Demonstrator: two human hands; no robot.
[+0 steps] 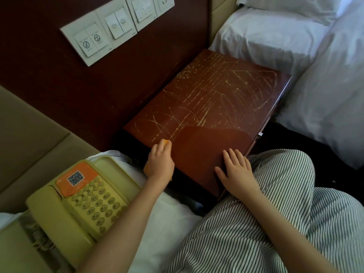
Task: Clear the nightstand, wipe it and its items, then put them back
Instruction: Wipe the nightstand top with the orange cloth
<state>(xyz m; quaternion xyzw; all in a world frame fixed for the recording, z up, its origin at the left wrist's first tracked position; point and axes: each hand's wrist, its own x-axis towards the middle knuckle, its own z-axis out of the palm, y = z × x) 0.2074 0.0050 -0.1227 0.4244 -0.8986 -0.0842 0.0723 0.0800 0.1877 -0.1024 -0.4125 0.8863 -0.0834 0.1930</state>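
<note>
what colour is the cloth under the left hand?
Orange. The cloth shows best in the head view, under the left hand on the nightstand.

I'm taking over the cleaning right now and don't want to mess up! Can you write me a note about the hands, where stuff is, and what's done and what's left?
Left hand: grips the orange cloth at the near left edge of the nightstand.
Right hand: flat on the top's near edge, holding nothing.
Telephone: on the white bedding to the left, off the nightstand.
Done: top cleared; wipe streaks cover most of it.
Left: finish wiping the top, wipe the telephone (I can't tell if it's been wiped), then put it back.
</note>
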